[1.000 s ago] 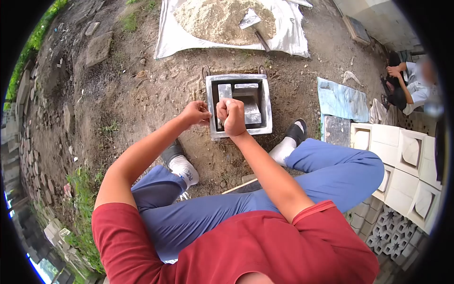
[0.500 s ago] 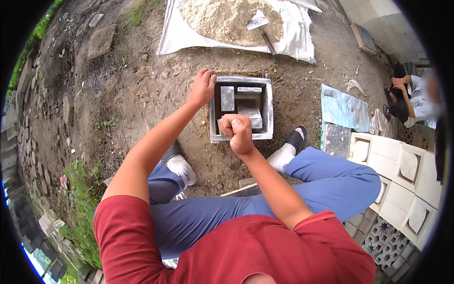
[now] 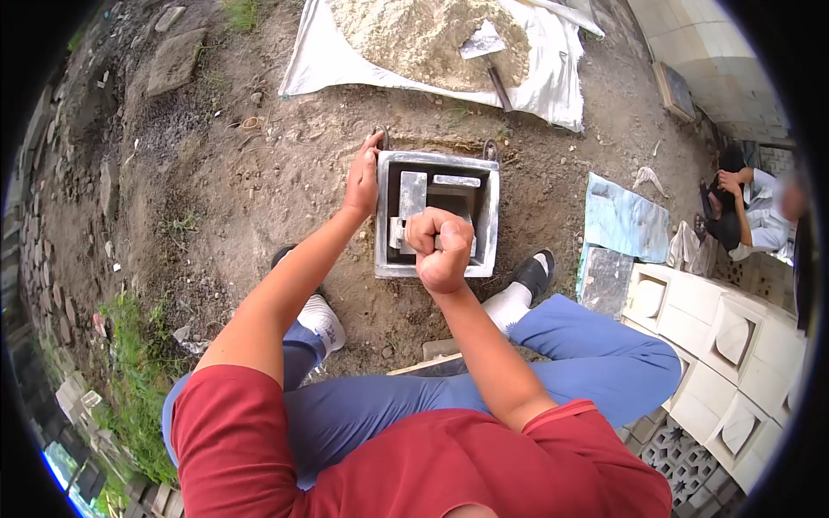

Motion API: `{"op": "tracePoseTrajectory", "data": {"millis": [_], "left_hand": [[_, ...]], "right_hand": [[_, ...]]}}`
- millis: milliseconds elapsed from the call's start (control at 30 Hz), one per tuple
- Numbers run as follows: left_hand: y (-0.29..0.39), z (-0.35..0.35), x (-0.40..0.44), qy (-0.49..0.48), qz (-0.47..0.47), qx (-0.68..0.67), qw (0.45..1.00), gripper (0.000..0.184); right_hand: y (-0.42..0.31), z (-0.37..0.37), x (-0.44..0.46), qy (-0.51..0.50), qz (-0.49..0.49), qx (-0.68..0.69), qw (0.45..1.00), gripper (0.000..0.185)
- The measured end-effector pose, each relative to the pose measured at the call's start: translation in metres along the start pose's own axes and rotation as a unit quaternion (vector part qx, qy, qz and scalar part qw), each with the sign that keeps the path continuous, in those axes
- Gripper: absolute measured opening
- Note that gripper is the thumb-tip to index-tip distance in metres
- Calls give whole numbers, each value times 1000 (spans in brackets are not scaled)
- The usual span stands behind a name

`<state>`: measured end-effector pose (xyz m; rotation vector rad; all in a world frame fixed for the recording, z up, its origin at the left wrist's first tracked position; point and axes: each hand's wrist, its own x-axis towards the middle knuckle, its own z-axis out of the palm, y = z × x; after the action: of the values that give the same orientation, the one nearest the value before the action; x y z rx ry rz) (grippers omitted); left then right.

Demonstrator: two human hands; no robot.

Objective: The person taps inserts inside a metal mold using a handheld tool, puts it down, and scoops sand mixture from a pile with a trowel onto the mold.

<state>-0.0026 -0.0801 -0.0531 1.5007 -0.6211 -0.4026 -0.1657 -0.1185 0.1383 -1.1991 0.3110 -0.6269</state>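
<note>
A square, grey-edged mould box (image 3: 490,211) stands on the dirt between my feet, with several grey blocks inside, among them a tall one (image 3: 413,192) at the left and a narrow one (image 3: 456,181) at the back. My left hand (image 3: 363,180) lies along the box's outer left side, fingers stretched, near a metal loop (image 3: 383,136) at the back left corner. Over the front half of the box my right hand (image 3: 441,249) is closed in a fist. A short pale piece (image 3: 396,233) sticks out left of it; its kind is unclear. The fist hides part of the inside.
Beyond the box, a white sheet (image 3: 306,65) bears a pile of sandy powder (image 3: 406,43) and a trowel (image 3: 484,41). Pale moulded blocks (image 3: 686,324) stand at the right, by a blue sheet (image 3: 626,216). Another person (image 3: 764,207) sits at the far right.
My left hand has slid from the box's back left rim to its outer left side, fingers straighter. My right fist stays over the box, the pale piece showing more. The view has shifted slightly.
</note>
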Motion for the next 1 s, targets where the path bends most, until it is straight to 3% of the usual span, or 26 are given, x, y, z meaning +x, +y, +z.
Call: {"op": "tracePoseTrajectory", "data": {"millis": [200, 267, 400, 467, 567, 733, 833, 1000], "left_hand": [[8, 0, 3, 12, 15, 17, 1000, 47], [9, -1, 5, 18, 20, 27, 999, 47], [1, -1, 3, 17, 29, 67, 997, 45], [2, -1, 0, 19, 13, 59, 998, 45], [8, -1, 2, 9, 8, 58, 998, 45], [6, -2, 6, -4, 3, 45, 999, 45], [-4, -5, 5, -28, -1, 6, 1000, 45], [-11, -18, 8, -71, -4, -18, 997, 45]], "right_hand": [[49, -8, 19, -28, -54, -47, 997, 54], [53, -5, 30, -6, -4, -28, 1000, 49], [23, 9, 50, 25, -24, -28, 999, 52], [11, 13, 56, -5, -33, -30, 999, 53], [59, -5, 54, -51, -46, -77, 995, 52], [35, 15, 86, -20, -30, -87, 996, 45], [12, 20, 96, -6, 13, -4, 1000, 46], [51, -4, 87, -62, -92, -136, 985, 46]]}}
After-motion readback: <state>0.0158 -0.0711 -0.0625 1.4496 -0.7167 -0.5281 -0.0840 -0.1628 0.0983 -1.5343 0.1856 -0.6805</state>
